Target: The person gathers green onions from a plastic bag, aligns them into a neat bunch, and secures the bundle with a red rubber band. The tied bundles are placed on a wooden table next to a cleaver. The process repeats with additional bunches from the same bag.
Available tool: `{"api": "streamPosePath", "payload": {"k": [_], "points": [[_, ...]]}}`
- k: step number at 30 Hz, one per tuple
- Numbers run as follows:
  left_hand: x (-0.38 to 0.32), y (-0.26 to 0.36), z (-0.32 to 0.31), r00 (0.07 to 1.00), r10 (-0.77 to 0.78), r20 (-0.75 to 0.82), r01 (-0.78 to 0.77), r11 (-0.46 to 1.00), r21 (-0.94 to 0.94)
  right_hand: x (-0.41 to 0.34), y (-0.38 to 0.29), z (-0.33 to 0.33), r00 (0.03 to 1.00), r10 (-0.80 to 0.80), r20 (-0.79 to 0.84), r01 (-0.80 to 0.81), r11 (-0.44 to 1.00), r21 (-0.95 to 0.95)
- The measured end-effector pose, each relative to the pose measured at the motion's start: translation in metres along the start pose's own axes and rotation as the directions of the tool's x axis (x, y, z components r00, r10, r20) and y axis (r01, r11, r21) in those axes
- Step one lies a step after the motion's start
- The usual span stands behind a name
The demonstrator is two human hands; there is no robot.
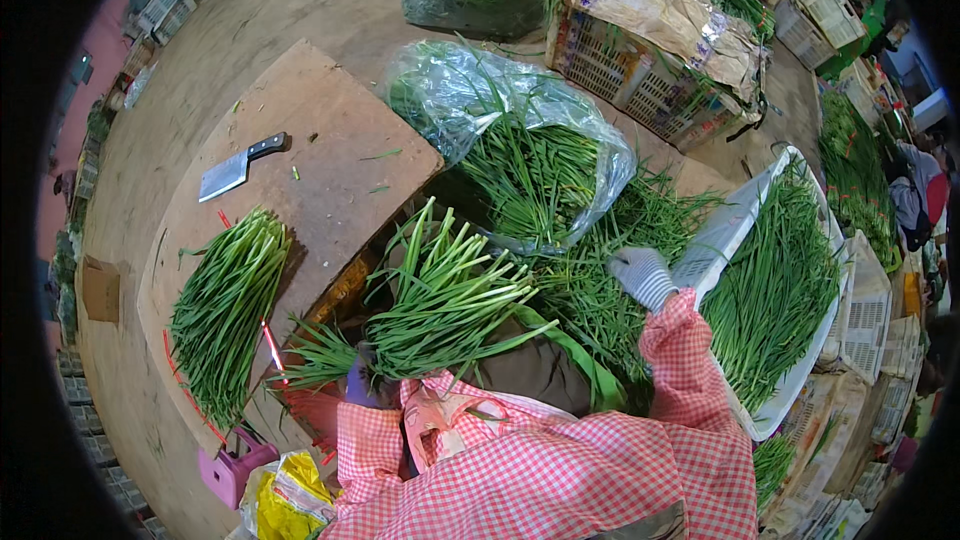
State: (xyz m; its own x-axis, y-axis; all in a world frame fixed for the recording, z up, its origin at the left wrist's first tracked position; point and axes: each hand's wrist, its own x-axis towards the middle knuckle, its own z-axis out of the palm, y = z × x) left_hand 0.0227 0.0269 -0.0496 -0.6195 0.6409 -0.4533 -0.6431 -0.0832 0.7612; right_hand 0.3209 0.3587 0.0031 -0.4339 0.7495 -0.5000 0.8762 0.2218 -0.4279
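Note:
My left hand (363, 375), mostly hidden by leaves, is closed around a loose bunch of Chinese chives (442, 307) above my lap, its pale stem ends fanned up and right. My right hand (643, 274), in a grey striped glove, hangs over a heap of loose green leaves (585, 300) beside the white crate; its fingertips are hard to make out. A gathered bundle of chives (229, 322) lies on the wooden board (330, 112) at the left. A cleaver (241, 166) with a black handle rests on that board, above the bundle.
Right of me, a white plastic crate (804, 157) of chives stands tilted. Ahead are an open clear plastic bag (525, 97) of greens and a covered slatted crate (637, 75). Red ties (271, 345), a pink plastic stool (232, 472) and a yellow bag (292, 499) are at lower left.

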Motion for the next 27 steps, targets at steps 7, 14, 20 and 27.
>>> {"api": "streamPosePath", "payload": {"k": [7, 14, 20, 27], "points": [[0.023, -0.028, -0.048, 0.992, -0.122, -0.038, 0.113, 0.979, -0.171, -0.029, -0.061, 0.027, 0.925, -0.360, -0.117, 0.363, 0.755, 0.545], [0.022, -0.039, -0.051, 0.995, 0.076, 0.068, -0.084, 0.987, 0.134, 0.008, -0.088, 0.066, 0.888, -0.381, -0.257, 0.449, 0.602, 0.660], [-0.006, -0.015, 0.001, 0.963, 0.091, 0.254, -0.123, 0.986, 0.113, -0.013, -0.050, 0.007, 0.972, -0.021, -0.233, 0.162, 0.782, 0.601], [0.002, -0.021, -0.006, 0.983, -0.012, 0.184, 0.090, 0.902, -0.422, 0.014, -0.115, 0.013, 0.824, -0.566, -0.031, 0.566, 0.824, -0.023]]}}
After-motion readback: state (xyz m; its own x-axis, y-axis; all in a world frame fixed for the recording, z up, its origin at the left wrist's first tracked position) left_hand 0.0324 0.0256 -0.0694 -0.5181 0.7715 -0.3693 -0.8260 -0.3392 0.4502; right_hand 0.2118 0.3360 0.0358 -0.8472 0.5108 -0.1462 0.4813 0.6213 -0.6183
